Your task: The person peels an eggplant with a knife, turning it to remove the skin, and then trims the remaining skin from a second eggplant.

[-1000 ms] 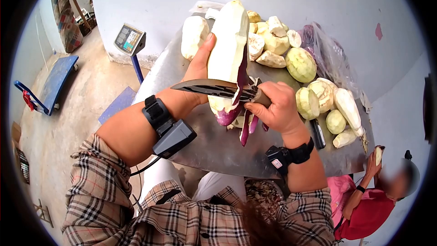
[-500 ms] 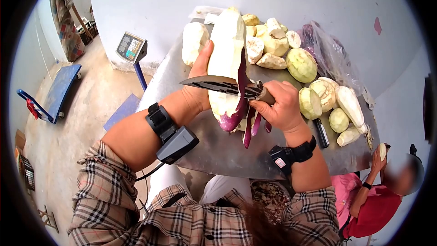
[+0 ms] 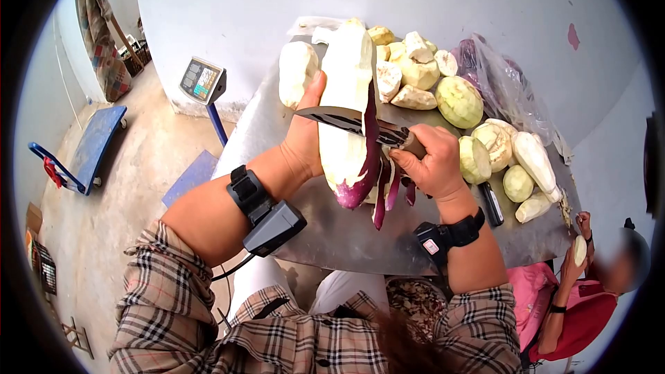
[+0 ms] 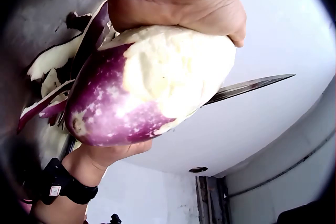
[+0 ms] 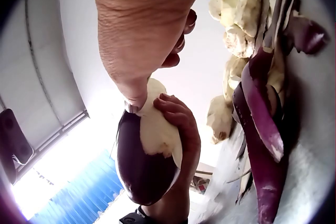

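Currently, left hand (image 3: 305, 144) gripping 1 part-peeled eggplant (image 3: 343, 86) above metal table (image 3: 318, 235), purple end nearest wearer; knife (image 3: 353, 122) crossing eggplant; peel strips (image 3: 379, 209) near purple end; right hand (image 3: 438, 161) curled round knife handle; peeled pieces (image 3: 458, 101) farther right.

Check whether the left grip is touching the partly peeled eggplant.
Touching. The left wrist view shows it: the left grip lies directly against the partly peeled eggplant, with no gap between them.
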Motion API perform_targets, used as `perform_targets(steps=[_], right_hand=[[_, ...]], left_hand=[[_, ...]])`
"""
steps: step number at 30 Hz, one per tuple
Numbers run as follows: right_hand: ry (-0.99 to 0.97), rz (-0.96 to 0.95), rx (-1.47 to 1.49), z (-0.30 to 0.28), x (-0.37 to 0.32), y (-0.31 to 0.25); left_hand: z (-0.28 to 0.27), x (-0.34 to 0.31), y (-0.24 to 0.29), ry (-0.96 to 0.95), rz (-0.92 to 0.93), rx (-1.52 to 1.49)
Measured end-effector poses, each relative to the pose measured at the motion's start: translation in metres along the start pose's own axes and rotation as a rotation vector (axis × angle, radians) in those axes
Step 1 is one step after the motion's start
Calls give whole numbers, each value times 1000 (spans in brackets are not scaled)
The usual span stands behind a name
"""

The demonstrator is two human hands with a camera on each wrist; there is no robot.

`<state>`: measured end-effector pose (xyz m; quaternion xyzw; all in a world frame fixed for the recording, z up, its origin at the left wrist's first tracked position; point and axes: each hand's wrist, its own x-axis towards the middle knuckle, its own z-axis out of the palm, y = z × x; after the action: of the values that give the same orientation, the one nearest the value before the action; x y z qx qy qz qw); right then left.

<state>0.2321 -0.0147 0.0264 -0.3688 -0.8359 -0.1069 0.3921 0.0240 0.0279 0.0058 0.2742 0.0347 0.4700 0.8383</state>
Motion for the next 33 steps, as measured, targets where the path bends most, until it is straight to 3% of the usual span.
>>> perform_targets(steps=[3, 6, 19, 27, 30, 33], right_hand=[[13, 1, 13, 0, 0, 2], [23, -8, 13, 2, 0, 4], [24, 41, 13, -1, 0, 8], [20, 231, 72, -4, -2, 20], [34, 299, 90, -6, -2, 25], [97, 432, 173, -4, -4, 31]], left_hand=[[-5, 0, 2, -73, -17, -24], [0, 0, 0, -7, 13, 38], [-14, 3, 1, -86, -55, -52], [-5, -1, 0, -36, -54, 38], [-10, -2, 2, -183, -98, -39], [0, -4, -2, -32, -69, 11]])
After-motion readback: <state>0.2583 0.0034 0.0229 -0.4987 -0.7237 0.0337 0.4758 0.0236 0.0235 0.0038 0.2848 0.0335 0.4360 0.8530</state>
